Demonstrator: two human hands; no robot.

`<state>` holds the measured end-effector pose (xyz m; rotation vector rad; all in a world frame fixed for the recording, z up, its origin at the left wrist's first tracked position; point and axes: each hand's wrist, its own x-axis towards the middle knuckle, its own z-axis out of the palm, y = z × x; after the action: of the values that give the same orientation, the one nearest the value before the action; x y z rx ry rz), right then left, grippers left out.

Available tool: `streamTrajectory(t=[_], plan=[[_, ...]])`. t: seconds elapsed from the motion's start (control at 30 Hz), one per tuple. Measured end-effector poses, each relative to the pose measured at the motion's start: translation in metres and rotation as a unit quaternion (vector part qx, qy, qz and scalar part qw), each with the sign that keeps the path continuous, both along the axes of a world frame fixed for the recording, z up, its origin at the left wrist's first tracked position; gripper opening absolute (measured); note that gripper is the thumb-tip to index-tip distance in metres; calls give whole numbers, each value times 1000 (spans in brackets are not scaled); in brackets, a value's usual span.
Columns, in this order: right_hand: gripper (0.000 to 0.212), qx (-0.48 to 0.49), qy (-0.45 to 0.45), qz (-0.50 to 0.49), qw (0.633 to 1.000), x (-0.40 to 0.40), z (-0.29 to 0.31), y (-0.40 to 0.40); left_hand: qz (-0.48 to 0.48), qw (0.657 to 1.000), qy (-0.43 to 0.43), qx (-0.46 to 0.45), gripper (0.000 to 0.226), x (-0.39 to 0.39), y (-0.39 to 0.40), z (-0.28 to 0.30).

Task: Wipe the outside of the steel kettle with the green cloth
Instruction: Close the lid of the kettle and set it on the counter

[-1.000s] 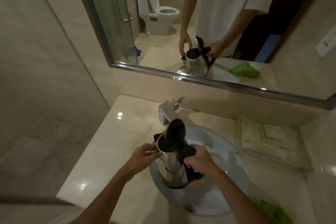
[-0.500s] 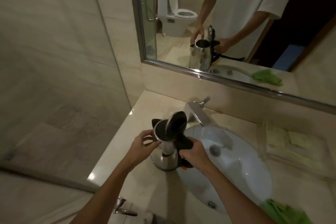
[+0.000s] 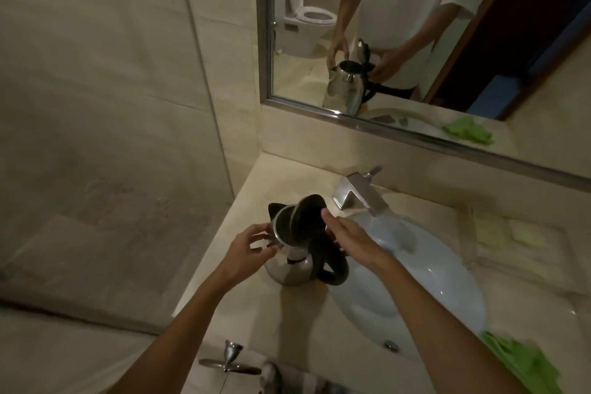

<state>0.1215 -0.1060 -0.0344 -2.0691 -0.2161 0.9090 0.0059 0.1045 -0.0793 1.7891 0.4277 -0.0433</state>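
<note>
The steel kettle (image 3: pixel 289 272) stands upright on the beige counter (image 3: pixel 319 317), just left of the sink, with its black lid raised and its black handle toward me. My left hand (image 3: pixel 248 249) pinches the kettle's rim on the left side. My right hand (image 3: pixel 348 233) hovers with straight fingers beside the lid and above the handle, holding nothing. The green cloth (image 3: pixel 524 361) lies crumpled on the counter at the lower right, past my right forearm, apart from both hands.
A white oval sink (image 3: pixel 415 281) with a chrome faucet (image 3: pixel 358 192) lies right of the kettle. A tray of packets (image 3: pixel 511 243) sits at the far right. The mirror (image 3: pixel 415 125) runs behind; a glass shower wall (image 3: pixel 192 41) stands left. A chrome fitting (image 3: pixel 228 358) sits below the counter edge.
The kettle has moved left from over the sink onto the counter. My right hand has let go of the handle and opened. The view has swung left.
</note>
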Motion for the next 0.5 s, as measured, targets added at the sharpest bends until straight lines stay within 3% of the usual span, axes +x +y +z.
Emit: streamTrajectory(t=[0.07,0.17,0.27,0.4,0.5], plan=[[92,-25,-23,-7,999,2,1,11,-9,1000,3,1,39,2,4,2],[63,-77,-86,-4,993,3,-5,24,-21,999,14,25,41,6,14,1],[58,-87,-95,-10,992,7,-9,27,7,997,33,68,28,17,24,3],[49,-76,-99,-23,992,26,-5,5,75,991,-20,111,19,51,21,23],[37,-72,-120,-64,988,52,0,-19,41,987,-55,147,13,87,4,39]])
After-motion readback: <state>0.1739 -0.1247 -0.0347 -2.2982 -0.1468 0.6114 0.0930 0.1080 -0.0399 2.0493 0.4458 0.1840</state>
